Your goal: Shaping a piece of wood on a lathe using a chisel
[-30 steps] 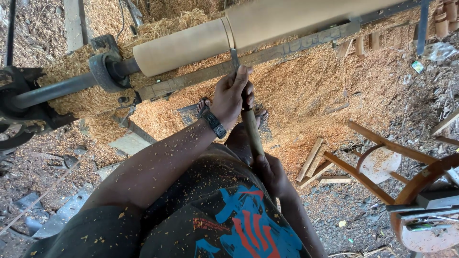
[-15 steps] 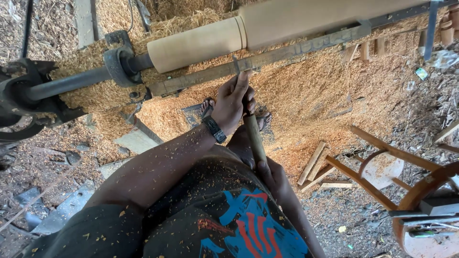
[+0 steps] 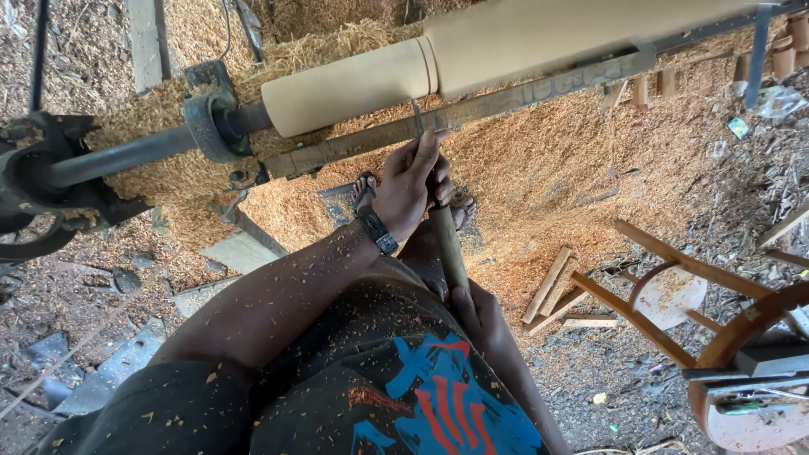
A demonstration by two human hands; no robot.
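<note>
Chisel (image 3: 447, 240) gripped w/ both hands: left hand (image 3: 409, 185) fingers wrapped near tip, right hand (image 3: 476, 307) clasping handle.

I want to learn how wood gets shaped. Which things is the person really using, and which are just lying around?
In use:
left hand guiding the chisel
right hand on its handle
pale wooden cylinder on the lathe
tool rest bar

Lying about:
sawdust heap
wooden chair frame
loose wood strips
</note>
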